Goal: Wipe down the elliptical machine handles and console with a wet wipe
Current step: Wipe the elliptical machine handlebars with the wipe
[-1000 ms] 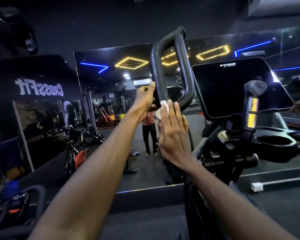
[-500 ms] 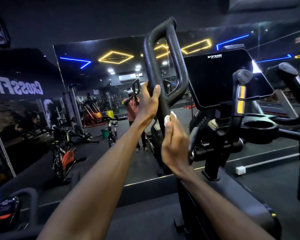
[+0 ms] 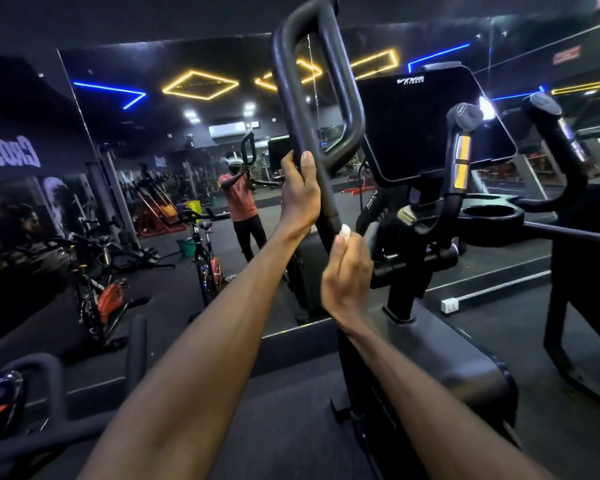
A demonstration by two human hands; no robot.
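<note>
A black looped handle [image 3: 343,98] of the elliptical rises in the middle of the head view. My left hand [image 3: 300,195] grips its left bar just below the loop. Lower on the same bar, my right hand [image 3: 347,275] holds a small white wet wipe [image 3: 345,231] against the bar, with only the wipe's tip showing above the fingers. To the right stands the dark console screen [image 3: 430,123]. A short inner grip with yellow-silver sensor plates [image 3: 462,161] stands in front of it. A second inner grip [image 3: 561,133] is at the far right.
A cup holder ring [image 3: 489,213] sits below the console. A wall mirror [image 3: 153,202] ahead reflects spin bikes and a person. Another machine's handle and console [image 3: 0,396] are at the lower left. A dark frame [image 3: 575,289] stands at the right.
My right hand with the wipe has slid down the bar, from just under the loop to well below my left hand. The view has shifted closer, so the handle fills more of the frame.
</note>
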